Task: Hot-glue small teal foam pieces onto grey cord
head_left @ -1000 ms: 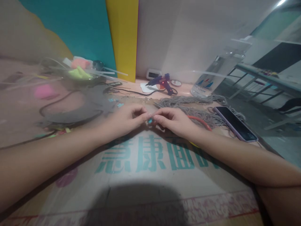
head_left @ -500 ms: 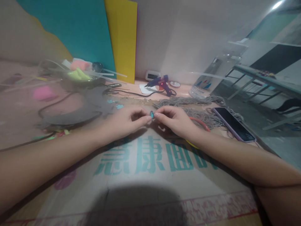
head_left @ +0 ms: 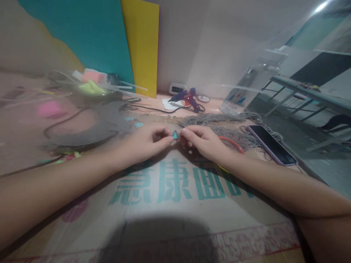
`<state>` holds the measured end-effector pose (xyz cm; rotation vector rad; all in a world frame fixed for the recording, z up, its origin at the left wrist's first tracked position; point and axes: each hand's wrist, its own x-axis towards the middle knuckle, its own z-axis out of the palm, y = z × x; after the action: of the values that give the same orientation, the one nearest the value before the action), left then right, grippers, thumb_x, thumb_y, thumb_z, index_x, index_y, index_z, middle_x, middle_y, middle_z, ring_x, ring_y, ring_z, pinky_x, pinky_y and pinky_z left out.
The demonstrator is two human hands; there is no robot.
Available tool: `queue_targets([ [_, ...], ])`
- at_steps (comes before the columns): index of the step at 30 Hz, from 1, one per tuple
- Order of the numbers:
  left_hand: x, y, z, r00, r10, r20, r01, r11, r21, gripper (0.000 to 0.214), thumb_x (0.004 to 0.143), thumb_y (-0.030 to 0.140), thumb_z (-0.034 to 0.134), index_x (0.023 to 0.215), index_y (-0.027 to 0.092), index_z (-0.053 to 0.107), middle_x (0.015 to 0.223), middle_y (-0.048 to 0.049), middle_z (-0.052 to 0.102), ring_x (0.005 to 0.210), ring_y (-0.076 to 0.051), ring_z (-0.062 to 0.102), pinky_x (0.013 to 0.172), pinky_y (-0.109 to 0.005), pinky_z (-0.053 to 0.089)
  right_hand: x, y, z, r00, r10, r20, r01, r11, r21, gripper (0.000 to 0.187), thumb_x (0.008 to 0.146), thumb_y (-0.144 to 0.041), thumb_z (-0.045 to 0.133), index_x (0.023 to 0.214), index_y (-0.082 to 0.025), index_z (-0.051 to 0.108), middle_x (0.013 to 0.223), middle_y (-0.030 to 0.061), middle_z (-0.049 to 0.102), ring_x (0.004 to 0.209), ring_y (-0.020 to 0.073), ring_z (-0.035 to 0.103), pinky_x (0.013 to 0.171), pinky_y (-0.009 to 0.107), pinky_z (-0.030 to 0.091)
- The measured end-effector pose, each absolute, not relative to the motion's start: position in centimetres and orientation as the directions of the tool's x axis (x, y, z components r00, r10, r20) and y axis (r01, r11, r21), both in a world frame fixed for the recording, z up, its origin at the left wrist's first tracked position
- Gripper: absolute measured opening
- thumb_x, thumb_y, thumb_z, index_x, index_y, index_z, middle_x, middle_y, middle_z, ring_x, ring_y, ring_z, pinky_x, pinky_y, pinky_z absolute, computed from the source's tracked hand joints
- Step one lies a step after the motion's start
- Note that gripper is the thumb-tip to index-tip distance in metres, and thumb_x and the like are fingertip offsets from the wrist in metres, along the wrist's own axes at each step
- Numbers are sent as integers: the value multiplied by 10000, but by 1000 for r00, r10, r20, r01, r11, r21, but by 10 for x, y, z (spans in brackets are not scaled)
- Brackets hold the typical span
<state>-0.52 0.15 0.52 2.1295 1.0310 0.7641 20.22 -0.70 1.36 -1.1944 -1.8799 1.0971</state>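
My left hand [head_left: 149,140] and my right hand [head_left: 201,140] meet fingertip to fingertip over a cardboard sheet [head_left: 175,204] with teal printed characters. Both pinch one small teal piece [head_left: 174,134] between thumbs and forefingers. A red-orange ring [head_left: 233,142] lies just behind my right wrist, partly hidden by it. Two more small teal pieces [head_left: 139,124] lie on the surface left of my left hand.
A blue glue gun [head_left: 186,96] with a lit red light rests at the back by the wall. Grey yarn [head_left: 219,122] spreads to the right, beside a phone [head_left: 271,144]. A clear bottle [head_left: 241,93], teal and yellow boards [head_left: 141,44] and a cluttered bowl [head_left: 91,87] stand behind.
Both hands have drifted slightly up and away from me, still pinching the teal piece, which has turned a little between the fingertips.
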Motion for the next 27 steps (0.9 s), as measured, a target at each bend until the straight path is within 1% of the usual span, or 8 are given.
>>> queue_targets([
  [3,-6,1,5,524,821,226,482,-505,716,235,905,361,510,799,187,627,763,6,661,722,-163,593,658,-269,431,202,-5,11,-352,927,127,360,260,-896,284,914,-452,567,912,-175,630,623,-48,523,485,74,475,422,192,383],
  [5,-7,2,3,530,811,247,510,-538,672,213,896,352,517,810,192,628,786,2,664,748,-172,596,680,-281,431,203,-4,9,-345,931,122,365,253,-896,286,886,-465,611,947,-186,623,628,-48,537,490,82,485,435,200,405],
  [9,-8,2,0,561,770,304,520,-614,594,203,888,345,522,824,188,634,839,-23,671,798,-185,598,730,-303,436,204,-3,7,-360,928,97,403,248,-881,300,863,-478,635,890,-180,618,613,-38,549,495,92,495,444,213,392],
  [13,-7,2,0,580,740,341,518,-658,546,199,878,313,519,805,172,639,819,-39,662,797,-189,593,738,-313,433,204,-3,9,-373,922,105,440,276,-854,268,850,-437,651,887,-172,638,629,-33,573,525,95,504,492,224,396],
  [18,-6,1,2,584,732,350,522,-669,529,202,880,314,518,795,176,638,808,-40,658,792,-188,589,734,-308,432,202,-4,9,-373,918,133,486,316,-815,250,826,-417,673,863,-170,664,673,-17,608,577,105,522,548,239,408],
  [27,-7,1,0,580,730,361,512,-672,536,206,898,332,526,810,180,631,826,-36,664,802,-188,597,751,-313,433,202,-5,11,-378,916,134,496,323,-806,206,850,-375,631,830,-173,666,601,-26,581,556,111,509,537,244,391],
])
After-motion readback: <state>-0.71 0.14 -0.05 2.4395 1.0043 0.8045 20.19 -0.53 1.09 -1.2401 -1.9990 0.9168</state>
